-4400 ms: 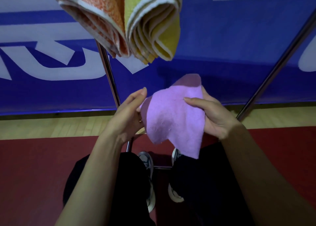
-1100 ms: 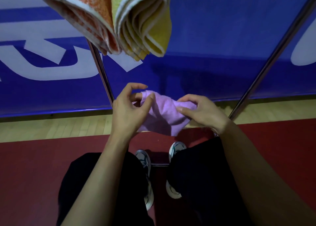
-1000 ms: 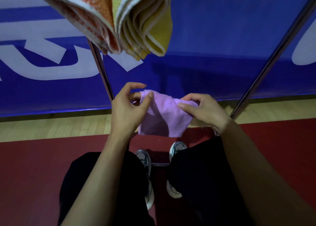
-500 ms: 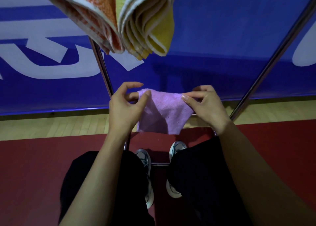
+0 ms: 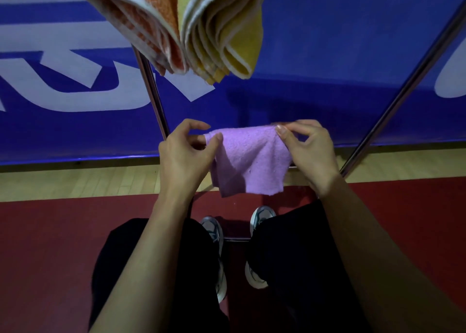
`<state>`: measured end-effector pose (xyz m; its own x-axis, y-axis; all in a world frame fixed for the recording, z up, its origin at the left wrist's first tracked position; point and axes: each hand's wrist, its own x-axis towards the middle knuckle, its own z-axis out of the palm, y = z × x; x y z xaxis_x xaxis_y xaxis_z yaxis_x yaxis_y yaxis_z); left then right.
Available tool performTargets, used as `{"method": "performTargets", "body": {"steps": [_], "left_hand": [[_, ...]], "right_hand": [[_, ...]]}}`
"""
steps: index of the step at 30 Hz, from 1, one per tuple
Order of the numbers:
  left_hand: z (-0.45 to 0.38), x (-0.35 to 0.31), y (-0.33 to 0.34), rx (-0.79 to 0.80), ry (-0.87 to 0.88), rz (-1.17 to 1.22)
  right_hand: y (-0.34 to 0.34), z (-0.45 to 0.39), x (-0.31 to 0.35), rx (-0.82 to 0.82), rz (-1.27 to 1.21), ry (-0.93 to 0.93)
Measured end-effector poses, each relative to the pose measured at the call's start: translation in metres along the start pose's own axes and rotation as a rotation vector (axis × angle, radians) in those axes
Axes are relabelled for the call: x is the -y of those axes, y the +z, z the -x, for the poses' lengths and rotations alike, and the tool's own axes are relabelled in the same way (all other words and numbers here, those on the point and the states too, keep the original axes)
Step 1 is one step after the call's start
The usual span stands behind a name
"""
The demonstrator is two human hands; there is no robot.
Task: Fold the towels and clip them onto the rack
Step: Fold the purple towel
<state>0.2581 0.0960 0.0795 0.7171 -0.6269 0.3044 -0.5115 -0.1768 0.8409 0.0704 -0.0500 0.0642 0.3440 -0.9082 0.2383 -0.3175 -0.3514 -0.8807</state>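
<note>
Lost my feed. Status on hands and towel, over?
Left hand and right hand each pinch a top corner of the purple towel. Towel folded, not clipped. Orange towel and yellow towel hang overhead.

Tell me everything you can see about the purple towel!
The purple towel is small, soft and fuzzy-looking, plain lilac. It is folded and hangs in the air with its top edge stretched flat. The left hand pinches its left top corner and the right hand pinches its right one. Nothing else touches it.

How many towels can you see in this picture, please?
3: an orange towel and a yellow towel hang folded at the top; a purple towel is held below. Others may be out of frame.
</note>
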Motion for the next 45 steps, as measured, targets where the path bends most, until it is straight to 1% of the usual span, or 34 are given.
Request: {"method": "performTargets", "body": {"steps": [6,13,16,19,20,22,26,29,33,37,40,42,45], "left_hand": [[-0.001,0.004,0.001,-0.016,-0.043,-0.049],[-0.002,0.004,0.002,-0.014,-0.196,0.058],[-0.003,0.007,0.005,0.0,-0.274,0.192],[-0.006,0.013,0.009,0.056,-0.363,0.431],[-0.006,0.015,0.01,0.082,-0.397,0.478],[-0.006,0.017,0.011,0.12,-0.45,0.508],[-0.005,0.016,0.012,0.13,-0.487,0.505],[-0.005,0.018,0.014,0.212,-0.58,0.525],[-0.005,0.015,0.017,0.336,-0.723,0.674],[-0.005,0.011,0.018,0.392,-0.788,0.838],[-0.002,0.007,0.02,0.392,-0.76,0.898],[0.0,0.006,0.023,0.389,-0.712,0.928],[0.004,0.003,0.029,0.376,-0.635,0.959]], "right_hand": [[0.002,0.001,0.003,0.012,0.037,-0.005],[0.003,0.001,0.006,0.009,0.032,-0.017],[0.003,0.0,0.006,-0.003,0.037,-0.011],[0.002,-0.001,0.004,0.01,0.043,-0.002],[0.002,0.0,0.004,0.021,0.047,-0.001],[0.002,0.0,0.003,0.039,0.055,-0.006],[0.002,-0.001,0.003,0.04,0.062,-0.005],[0.0,0.0,0.003,0.056,0.044,0.014],[-0.001,0.0,0.004,0.055,0.022,0.023],[-0.003,0.0,0.003,0.059,-0.029,0.047],[-0.003,0.002,0.006,0.114,-0.027,-0.015],[0.001,0.003,0.006,0.218,0.005,-0.015],[0.013,0.008,0.005,0.388,0.082,0.055]]}}
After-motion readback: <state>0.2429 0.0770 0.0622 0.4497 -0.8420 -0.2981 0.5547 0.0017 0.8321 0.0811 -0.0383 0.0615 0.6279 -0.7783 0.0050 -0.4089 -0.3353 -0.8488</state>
